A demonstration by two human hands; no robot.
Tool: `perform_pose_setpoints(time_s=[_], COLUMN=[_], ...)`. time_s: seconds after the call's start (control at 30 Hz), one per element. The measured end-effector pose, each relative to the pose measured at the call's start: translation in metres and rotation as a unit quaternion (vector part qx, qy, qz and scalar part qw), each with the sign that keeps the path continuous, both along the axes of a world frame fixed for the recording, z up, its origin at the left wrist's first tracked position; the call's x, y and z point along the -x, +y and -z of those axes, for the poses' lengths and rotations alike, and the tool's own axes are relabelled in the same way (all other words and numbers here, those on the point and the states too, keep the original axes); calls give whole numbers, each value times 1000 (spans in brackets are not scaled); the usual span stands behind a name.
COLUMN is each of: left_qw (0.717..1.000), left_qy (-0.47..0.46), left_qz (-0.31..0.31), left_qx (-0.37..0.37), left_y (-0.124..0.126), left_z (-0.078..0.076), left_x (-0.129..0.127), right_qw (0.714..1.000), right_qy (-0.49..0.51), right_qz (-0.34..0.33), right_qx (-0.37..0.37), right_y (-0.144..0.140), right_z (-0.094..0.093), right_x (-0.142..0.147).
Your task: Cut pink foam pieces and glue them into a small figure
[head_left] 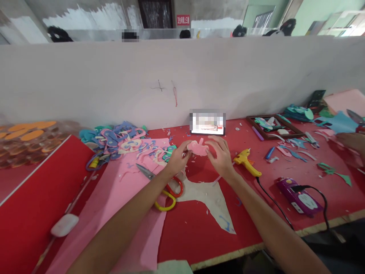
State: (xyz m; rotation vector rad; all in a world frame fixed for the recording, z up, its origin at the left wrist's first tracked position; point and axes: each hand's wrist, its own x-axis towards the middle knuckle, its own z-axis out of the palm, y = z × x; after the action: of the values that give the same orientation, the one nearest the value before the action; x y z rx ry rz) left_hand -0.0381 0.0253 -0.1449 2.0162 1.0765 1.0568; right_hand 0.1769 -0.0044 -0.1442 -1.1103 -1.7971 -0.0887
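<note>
Both bare forearms reach forward and converge; left hand (178, 159) and right hand (221, 156) face each other, fingers curled in a pinching grip.

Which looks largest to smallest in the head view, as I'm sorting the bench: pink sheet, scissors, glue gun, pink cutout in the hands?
1. pink sheet
2. scissors
3. glue gun
4. pink cutout
Glue gun and cutout look close; unsure.
</note>
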Motion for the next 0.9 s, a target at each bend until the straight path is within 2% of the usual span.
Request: perform_pose_setpoints(time_s=[0.13,0.23,0.37,0.5,0.9], left_qw=[1000,1000,1000,999,1000], left_qy=[0,-1,11,23,0], left_qz=[-6,-11,-18,-22,-11], left_qx=[-11,-20,-21,-27,4], left_y=[-1,-1,0,0,0], left_z=[-3,-2,0,2,0], left_x=[0,0,1,1,1], right_qw=[996,986,977,977,967], right_qy=[74,121,114,100,141], right_qz=[-10,-53,-96,-94,-116], right_qx=[50,104,153,163,181], right_y=[4,8,10,10,10], right_z=[3,9,15,16,16], right_x=[1,0,-1,0,2])
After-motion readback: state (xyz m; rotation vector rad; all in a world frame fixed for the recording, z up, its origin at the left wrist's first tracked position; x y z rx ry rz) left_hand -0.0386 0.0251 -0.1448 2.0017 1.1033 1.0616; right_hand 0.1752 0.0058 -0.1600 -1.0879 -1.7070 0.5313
